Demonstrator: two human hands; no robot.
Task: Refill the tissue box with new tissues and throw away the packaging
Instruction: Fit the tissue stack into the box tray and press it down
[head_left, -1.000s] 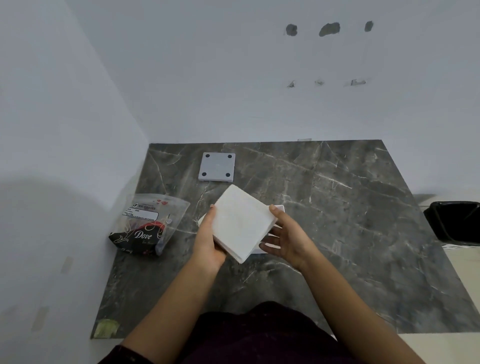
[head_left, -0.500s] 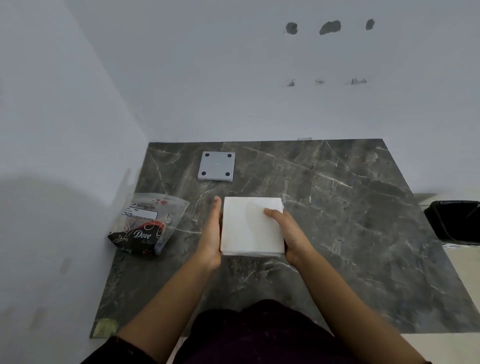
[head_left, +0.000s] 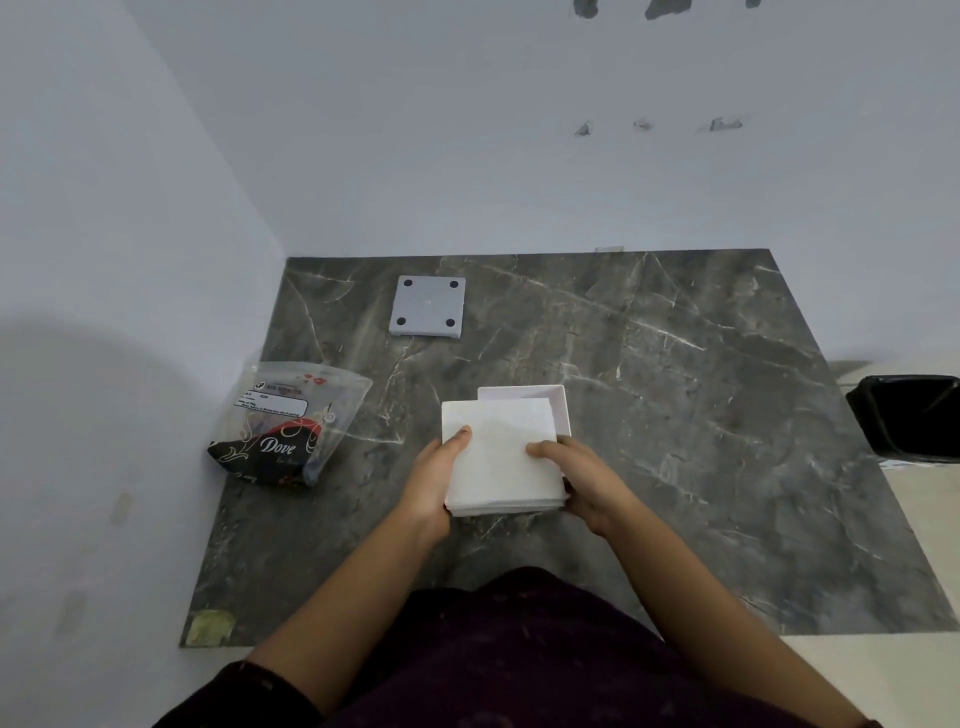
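Observation:
A square stack of white tissues (head_left: 501, 452) is held flat between both hands above the dark marble table (head_left: 675, 415). My left hand (head_left: 434, 483) grips its left edge, thumb on top. My right hand (head_left: 582, 478) grips the right edge, thumb on top as well. Behind and under the stack, the open white tissue box (head_left: 558, 402) shows only its far rim and right wall. The box's grey lid (head_left: 428, 307), with dark round feet at its corners, lies at the back of the table. The emptied clear plastic packaging (head_left: 283, 423) marked "Dove" lies at the left.
White walls close the table at the back and left. A black bin (head_left: 914, 418) stands on the floor off the table's right edge. A bit of yellow-green tape (head_left: 210, 626) sticks at the near left corner.
The tissue stack went from tilted and turned to square and level, then came slightly nearer to me, uncovering the box's far rim. Both hands moved with it.

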